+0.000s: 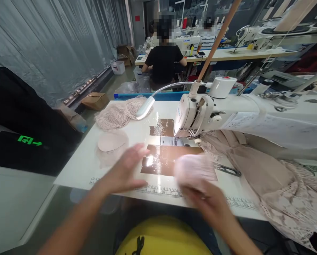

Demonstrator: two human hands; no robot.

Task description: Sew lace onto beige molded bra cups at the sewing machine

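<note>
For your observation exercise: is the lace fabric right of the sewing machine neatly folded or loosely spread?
Loosely spread: the lace fabric lies rumpled, draping over the table edge.

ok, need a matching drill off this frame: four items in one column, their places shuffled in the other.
Things:
1. round beige pad
2. thread snips
3. pale pink piece
4. cardboard box

Places:
A. on the floor beyond the table
B. in the right hand
C. on the table, just beyond the open left hand
D. on the table, at the edge of the lace fabric

Pairs: 1-C, 2-D, 3-B, 4-A
</note>
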